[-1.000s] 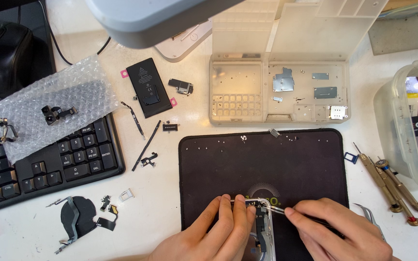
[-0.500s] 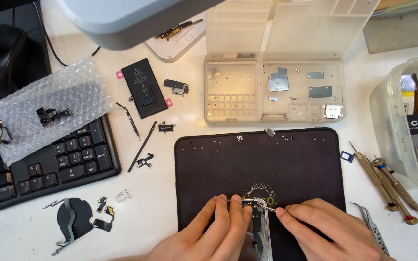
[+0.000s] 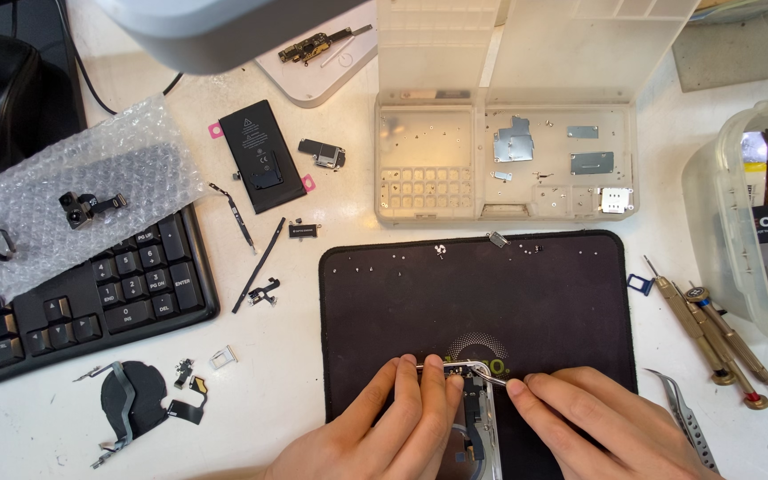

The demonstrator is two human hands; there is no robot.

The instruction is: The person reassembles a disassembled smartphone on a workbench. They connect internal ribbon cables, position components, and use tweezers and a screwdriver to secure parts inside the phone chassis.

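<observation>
Black rubber mat [image 3: 491, 302] lies on the white bench, and at its near edge both hands work on an opened phone frame [image 3: 476, 418]. Left hand [image 3: 384, 436] pinches the frame's top left corner between fingertips; right hand [image 3: 606, 427] grips slim metal tweezers [image 3: 482, 373] whose tips rest on the frame's top edge. Beyond the mat's far edge sits a clear parts box [image 3: 500, 160]. A black battery [image 3: 261, 156] and a keyboard [image 3: 82, 302] lie toward the bench's left side, screwdrivers [image 3: 713, 333] toward its right
</observation>
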